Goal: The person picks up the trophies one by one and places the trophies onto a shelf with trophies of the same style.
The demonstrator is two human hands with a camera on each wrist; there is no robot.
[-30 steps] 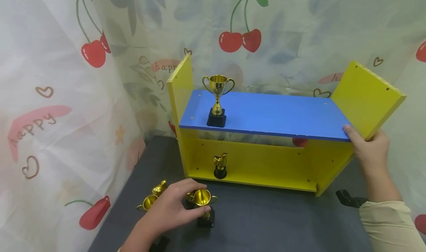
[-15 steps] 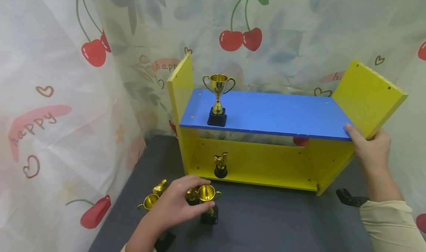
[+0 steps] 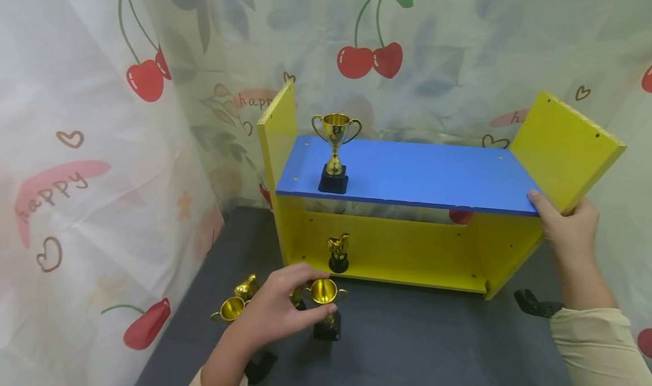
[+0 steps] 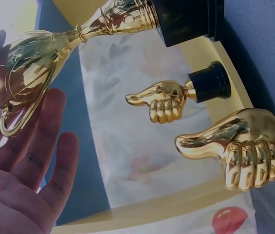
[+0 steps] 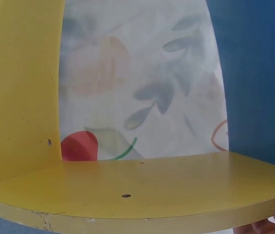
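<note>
The left hand [image 3: 272, 312] grips a gold cup trophy [image 3: 326, 309] on the dark table [image 3: 407, 335], while the right hand [image 3: 567, 227] holds the yellow shelf unit's [image 3: 407, 250] right panel beside its blue board [image 3: 417, 174].

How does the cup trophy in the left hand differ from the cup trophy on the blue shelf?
The held cup trophy stands low on the dark table, gripped at its bowl by the left hand; the shelf cup trophy stands untouched on the blue shelf. Both are gold, two-handled, upright, on black bases.
</note>
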